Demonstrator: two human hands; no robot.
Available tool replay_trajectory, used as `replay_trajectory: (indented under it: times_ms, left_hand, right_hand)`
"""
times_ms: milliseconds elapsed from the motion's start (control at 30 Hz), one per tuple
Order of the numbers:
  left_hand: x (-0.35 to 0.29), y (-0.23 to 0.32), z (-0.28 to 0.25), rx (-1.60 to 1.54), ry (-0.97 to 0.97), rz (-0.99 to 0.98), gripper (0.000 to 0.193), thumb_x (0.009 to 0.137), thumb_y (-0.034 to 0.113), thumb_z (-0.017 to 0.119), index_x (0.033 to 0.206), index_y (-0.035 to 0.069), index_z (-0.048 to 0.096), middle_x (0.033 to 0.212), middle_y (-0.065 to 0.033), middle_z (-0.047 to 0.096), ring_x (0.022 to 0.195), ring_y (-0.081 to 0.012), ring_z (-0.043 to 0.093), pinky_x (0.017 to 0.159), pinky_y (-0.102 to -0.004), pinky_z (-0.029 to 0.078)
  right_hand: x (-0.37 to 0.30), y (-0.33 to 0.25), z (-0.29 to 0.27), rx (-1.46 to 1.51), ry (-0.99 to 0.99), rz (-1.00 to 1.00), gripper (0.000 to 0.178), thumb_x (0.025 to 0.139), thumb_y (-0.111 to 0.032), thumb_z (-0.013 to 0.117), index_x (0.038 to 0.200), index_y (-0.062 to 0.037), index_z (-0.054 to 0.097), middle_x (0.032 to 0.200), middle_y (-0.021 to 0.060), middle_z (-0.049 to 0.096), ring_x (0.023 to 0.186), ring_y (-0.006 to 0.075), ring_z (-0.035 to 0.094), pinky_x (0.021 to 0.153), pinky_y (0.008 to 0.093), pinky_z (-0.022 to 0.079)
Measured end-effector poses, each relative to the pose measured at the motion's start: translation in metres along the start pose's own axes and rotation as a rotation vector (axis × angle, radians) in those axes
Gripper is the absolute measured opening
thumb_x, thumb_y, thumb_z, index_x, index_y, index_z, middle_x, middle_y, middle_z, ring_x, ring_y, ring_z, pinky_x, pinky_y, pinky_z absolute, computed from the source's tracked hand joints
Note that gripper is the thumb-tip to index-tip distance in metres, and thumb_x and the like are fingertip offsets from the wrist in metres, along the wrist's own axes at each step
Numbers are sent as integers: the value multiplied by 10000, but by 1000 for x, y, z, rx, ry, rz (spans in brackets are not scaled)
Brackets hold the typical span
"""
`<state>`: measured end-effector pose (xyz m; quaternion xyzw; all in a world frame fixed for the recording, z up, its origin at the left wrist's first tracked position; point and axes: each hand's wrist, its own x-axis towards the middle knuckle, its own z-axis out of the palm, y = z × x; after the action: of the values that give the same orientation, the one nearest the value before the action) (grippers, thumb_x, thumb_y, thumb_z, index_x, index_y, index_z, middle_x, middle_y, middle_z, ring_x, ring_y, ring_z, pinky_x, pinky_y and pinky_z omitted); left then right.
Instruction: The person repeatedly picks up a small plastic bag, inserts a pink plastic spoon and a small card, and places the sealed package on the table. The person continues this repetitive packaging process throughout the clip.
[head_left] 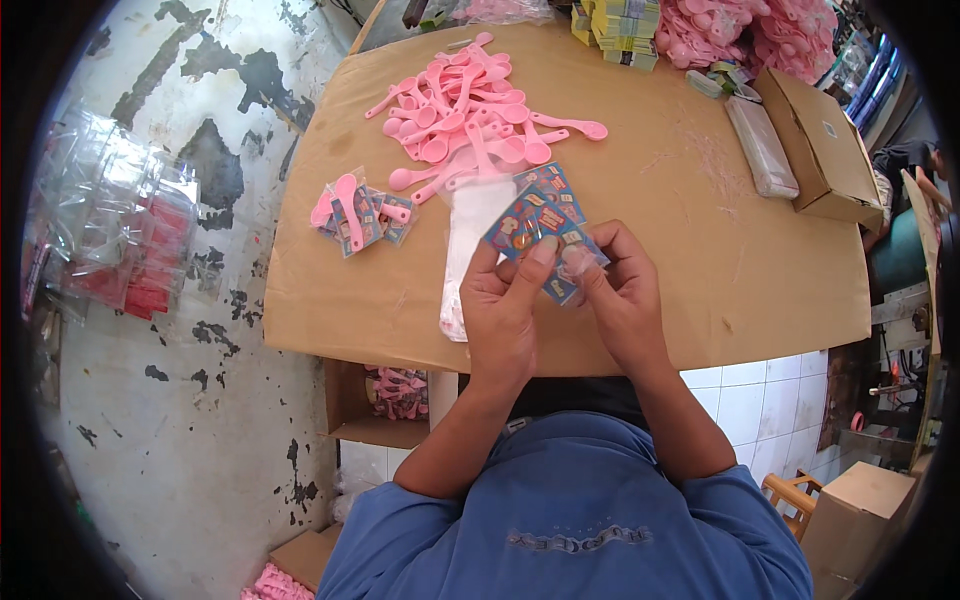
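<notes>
Both my hands meet over the near middle of the table, pinching several blue printed cards [541,204] with small coloured pictures. My left hand [503,312] grips them from the left, thumb on top. My right hand [628,298] has its thumb and fingers closed on their right corner, where something clear and shiny shows. Under and left of the cards lies a stack of clear-white plastic bags [468,245]. Just beyond it spreads a heap of pink plastic spoons [465,95]. To the left is a small pile of packed spoons [352,212] with blue cards.
Brown paper covers the table [700,250]. At its far right stand a cardboard box [815,150], a clear packet [762,145] and bundles of yellowish cards [620,30]. Bags of pink spoons [745,30] lie beyond. Below the near edge sits an open carton [380,430]; plastic packs [120,220] hang left.
</notes>
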<state>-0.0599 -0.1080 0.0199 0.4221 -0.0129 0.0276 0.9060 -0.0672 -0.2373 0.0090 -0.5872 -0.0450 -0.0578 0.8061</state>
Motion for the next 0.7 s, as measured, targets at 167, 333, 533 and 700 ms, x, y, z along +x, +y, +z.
replay_trajectory:
  times_ms: [167, 333, 533, 700]
  left_hand:
    - [1, 7, 1, -37, -78, 30, 663, 972, -22, 605, 1569, 77, 335, 1392, -157, 597, 1215, -181, 615, 1021, -341, 509]
    - [10, 22, 2, -255, -189, 38, 734, 1005, 22, 507, 1634, 229, 189, 1483, -242, 500, 1324, -317, 566, 1104, -456, 481]
    - [8, 21, 1, -289, -175, 49, 724, 1026, 71, 510, 1637, 243, 163, 1326, -208, 588, 1143, -288, 671, 1042, -476, 536]
    - [5, 15, 0, -410, -167, 49, 609, 1042, 78, 515, 1591, 141, 261, 1146, -145, 657, 1013, -228, 695, 909, -400, 592]
  right_hand:
    - [-4, -1, 8, 44, -62, 36, 191, 1008, -114, 651, 1150, 13, 646, 1025, 47, 684, 897, 60, 632, 730, 244, 533]
    - [-12, -9, 11, 89, -111, 182, 179, 1001, -128, 666, 1107, 16, 660, 872, 45, 683, 704, 72, 639, 593, 221, 520]
    - [-19, -15, 15, 40, -92, 249, 165, 987, -163, 696, 958, -26, 608, 739, 14, 618, 584, 46, 566, 478, 219, 452]
    - [-18, -11, 19, 22, -88, 195, 188, 980, -178, 705, 948, -52, 570, 753, 7, 610, 587, 46, 552, 480, 215, 431]
